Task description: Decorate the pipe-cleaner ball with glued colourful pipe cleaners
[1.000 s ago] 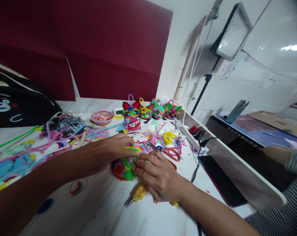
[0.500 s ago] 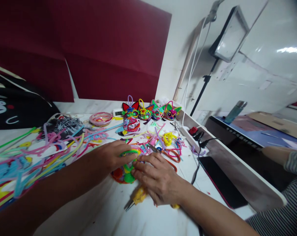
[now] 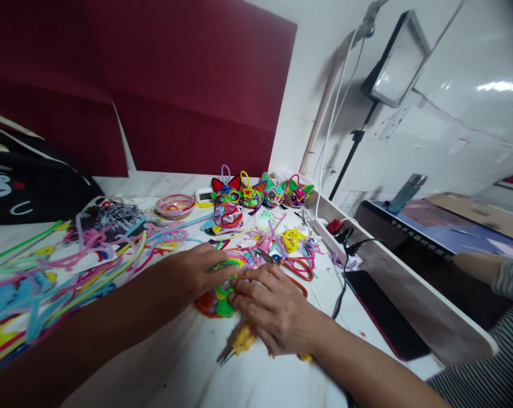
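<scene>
A round piece of coiled pipe cleaners (image 3: 225, 307), green, orange and yellow, lies on the white table under both hands. My left hand (image 3: 199, 269) closes on its upper left edge, near a green loop. From the right, my right hand (image 3: 276, 309) presses its bent fingertips on the same piece. Beneath my right palm sits a yellow glue gun (image 3: 243, 339), its metal tip pointing down and left. Orange-handled scissors (image 3: 299, 269) lie just beyond my right hand.
Pipe cleaners (image 3: 129, 255) cover the left side. Several cat-faced ornaments (image 3: 251, 194) stand at the back beside a pink bowl (image 3: 175, 205). At right are a power strip (image 3: 337, 241), a black phone-like slab (image 3: 386, 311) and a person's striped sleeve (image 3: 511, 280).
The view has shifted very slightly. Both hands stay on the round piece, with hardly any movement.
</scene>
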Tool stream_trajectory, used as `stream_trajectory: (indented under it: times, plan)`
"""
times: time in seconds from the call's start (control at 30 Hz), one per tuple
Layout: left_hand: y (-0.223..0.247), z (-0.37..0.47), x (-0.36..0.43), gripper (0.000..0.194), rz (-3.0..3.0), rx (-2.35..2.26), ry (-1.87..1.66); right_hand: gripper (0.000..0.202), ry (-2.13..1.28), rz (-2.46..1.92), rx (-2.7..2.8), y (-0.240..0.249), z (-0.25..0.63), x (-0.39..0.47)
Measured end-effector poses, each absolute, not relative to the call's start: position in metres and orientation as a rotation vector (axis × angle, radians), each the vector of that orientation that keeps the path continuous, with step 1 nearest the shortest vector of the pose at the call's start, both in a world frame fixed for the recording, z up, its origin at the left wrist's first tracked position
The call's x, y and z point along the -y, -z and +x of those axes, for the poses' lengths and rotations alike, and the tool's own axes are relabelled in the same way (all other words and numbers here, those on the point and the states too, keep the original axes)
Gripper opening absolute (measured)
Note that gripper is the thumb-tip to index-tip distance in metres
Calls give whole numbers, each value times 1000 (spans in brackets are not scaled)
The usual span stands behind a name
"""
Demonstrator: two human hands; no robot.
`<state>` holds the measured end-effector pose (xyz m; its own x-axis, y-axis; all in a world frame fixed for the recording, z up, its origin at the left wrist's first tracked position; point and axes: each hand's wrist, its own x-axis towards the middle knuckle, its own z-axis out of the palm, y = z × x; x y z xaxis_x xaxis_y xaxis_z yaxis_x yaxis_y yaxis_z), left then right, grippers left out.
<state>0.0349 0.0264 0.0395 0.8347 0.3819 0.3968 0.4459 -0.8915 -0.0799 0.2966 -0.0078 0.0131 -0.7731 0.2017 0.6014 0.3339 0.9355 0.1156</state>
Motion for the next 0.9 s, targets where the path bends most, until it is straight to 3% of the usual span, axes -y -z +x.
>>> stream_trajectory:
  times: [0.9]
  plan:
    - [-38, 33, -26, 47, -2811, 629, 535, 33, 277, -348, 2446, -15, 293, 9]
